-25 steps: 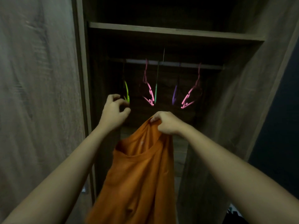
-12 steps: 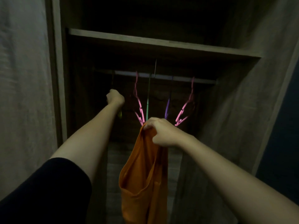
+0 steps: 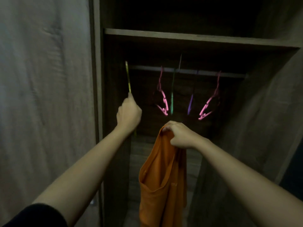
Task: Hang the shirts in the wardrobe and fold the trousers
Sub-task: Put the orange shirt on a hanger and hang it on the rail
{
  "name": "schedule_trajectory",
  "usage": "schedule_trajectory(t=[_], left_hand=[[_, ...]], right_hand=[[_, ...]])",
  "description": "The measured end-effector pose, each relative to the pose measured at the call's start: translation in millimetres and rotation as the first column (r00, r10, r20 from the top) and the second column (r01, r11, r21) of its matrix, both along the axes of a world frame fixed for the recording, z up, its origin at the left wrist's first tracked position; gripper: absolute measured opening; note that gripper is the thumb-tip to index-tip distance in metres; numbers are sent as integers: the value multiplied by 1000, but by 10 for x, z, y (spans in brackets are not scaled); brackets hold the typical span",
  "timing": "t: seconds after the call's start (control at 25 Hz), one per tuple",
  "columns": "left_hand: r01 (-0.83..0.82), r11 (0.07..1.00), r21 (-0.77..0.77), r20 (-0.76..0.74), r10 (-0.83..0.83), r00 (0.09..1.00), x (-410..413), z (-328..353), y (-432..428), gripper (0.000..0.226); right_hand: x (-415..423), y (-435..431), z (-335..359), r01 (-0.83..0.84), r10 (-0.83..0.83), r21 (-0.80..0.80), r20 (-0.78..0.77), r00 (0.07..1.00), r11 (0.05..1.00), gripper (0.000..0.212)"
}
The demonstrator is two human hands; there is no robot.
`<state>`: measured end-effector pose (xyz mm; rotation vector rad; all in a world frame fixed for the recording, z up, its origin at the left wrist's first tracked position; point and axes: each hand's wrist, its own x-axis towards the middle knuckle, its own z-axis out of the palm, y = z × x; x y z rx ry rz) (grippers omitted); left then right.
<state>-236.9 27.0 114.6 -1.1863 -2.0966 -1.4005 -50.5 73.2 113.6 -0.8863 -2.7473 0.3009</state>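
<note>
An orange shirt (image 3: 162, 181) hangs down in front of the open wardrobe, bunched at its top in my right hand (image 3: 178, 135), which grips the fabric. My left hand (image 3: 129, 114) is curled round a yellow-green hanger (image 3: 128, 77), whose hook stands up at the left end of the rail (image 3: 188, 71). The hanger's lower part is hidden behind my hand. Whether its hook touches the rail I cannot tell.
On the rail hang two pink hangers (image 3: 163, 99) (image 3: 211, 102), a green one (image 3: 172, 95) and a purple one (image 3: 190, 104). A shelf (image 3: 196, 38) runs above the rail. The wardrobe's left panel (image 3: 96, 79) and right door (image 3: 270, 112) flank the opening.
My left hand has lowered and pulled back with the yellow-green hanger, whose hook now shows at the rail's left end. My right hand still holds the shirt, in about the same place.
</note>
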Motion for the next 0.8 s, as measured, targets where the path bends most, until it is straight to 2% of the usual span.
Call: schedule_trajectory(t=[0.08, 0.16, 0.28, 0.36, 0.44, 0.56, 0.68, 0.8], left_hand=[[-90, 974, -208, -166, 55, 985, 117, -307, -439, 61], [-168, 924, -344, -279, 70, 958, 159, -605, -859, 71], [-182, 895, -407, -287, 63, 956, 22, -916, -1393, 71], [-166, 883, -439, -284, 39, 958, -118, -1022, -1660, 60], [-134, 907, -399, -265, 25, 964, -307, -1078, -1919, 45], [-59, 979, -193, -313, -4, 950, -605, -1176, -2300, 31], [72, 997, -1, -321, -69, 944, -827, -1195, -2659, 33], [202, 979, 42, -322, -178, 930, -1049, -1195, -2896, 41]], right_hand=[[-82, -39, -121, 5, -5, 0, 29, 1000, 1000, 55], [-170, -99, -255, 34, -33, -19, 39, 999, 999, 55], [-312, -204, -440, 91, -91, -3, 23, 996, 996, 55], [-396, -289, -507, 117, -117, 21, 19, 993, 993, 57], [-461, -369, -541, 151, -152, 40, 22, 988, 988, 58], [-477, -451, -525, 238, -239, 69, 3, 971, 969, 58], [-469, -475, -493, 295, -294, 56, -24, 955, 954, 59], [-523, -517, -451, 281, -278, 98, -47, 959, 955, 61]])
